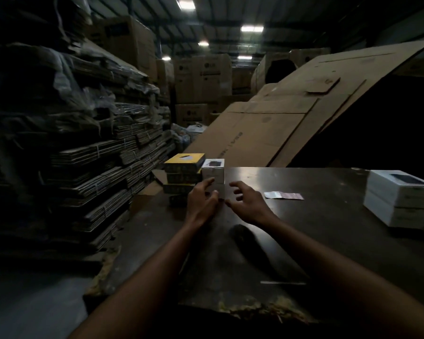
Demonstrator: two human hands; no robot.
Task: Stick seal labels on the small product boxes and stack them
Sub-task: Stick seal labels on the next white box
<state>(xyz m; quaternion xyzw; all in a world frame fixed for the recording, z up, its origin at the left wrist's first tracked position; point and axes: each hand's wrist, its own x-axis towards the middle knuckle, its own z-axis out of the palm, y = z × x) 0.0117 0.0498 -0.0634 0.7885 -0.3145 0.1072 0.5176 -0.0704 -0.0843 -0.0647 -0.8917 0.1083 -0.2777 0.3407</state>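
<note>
A stack of small white product boxes (pixel 213 171) stands at the far left of the dark table (pixel 316 216), beside a stack of yellow boxes (pixel 184 168). My left hand (pixel 202 203) touches the lower white box from the left front, fingers loosely bent against it. Just right of the stack hovers my right hand (pixel 245 201), fingers spread and curved, holding nothing. A strip of seal labels (pixel 283 195) lies flat on the table to the right. Two larger white boxes (pixel 399 199) are stacked at the right edge.
Bundles of flattened cardboard (pixel 96 155) are piled high on the left. A large cardboard sheet (pixel 279 118) leans behind the table. Big cartons (pixel 201 77) fill the background. The table's front edge (pixel 242 309) is chipped.
</note>
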